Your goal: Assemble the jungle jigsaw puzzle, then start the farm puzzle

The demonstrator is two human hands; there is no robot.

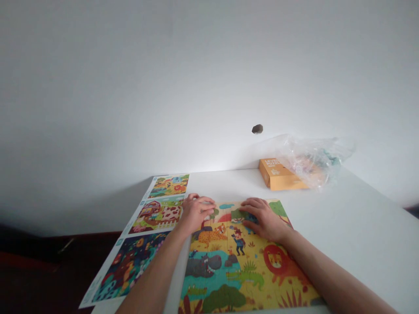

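A colourful animal jigsaw puzzle (242,266) with a lion, hippo and crocodile lies flat on the white table (353,226) in front of me. My left hand (195,212) rests palm down on the puzzle's far left corner, fingers lying flat. My right hand (262,218) presses flat on the puzzle's far edge, just right of the middle, fingers stretched toward the left hand. Neither hand holds anything that I can see.
A printed sheet (147,235) with three picture panels lies left of the puzzle, overhanging the table's left edge. An orange box (278,175) sits at the back right, partly under a crumpled clear plastic bag (314,161). A white wall rises behind.
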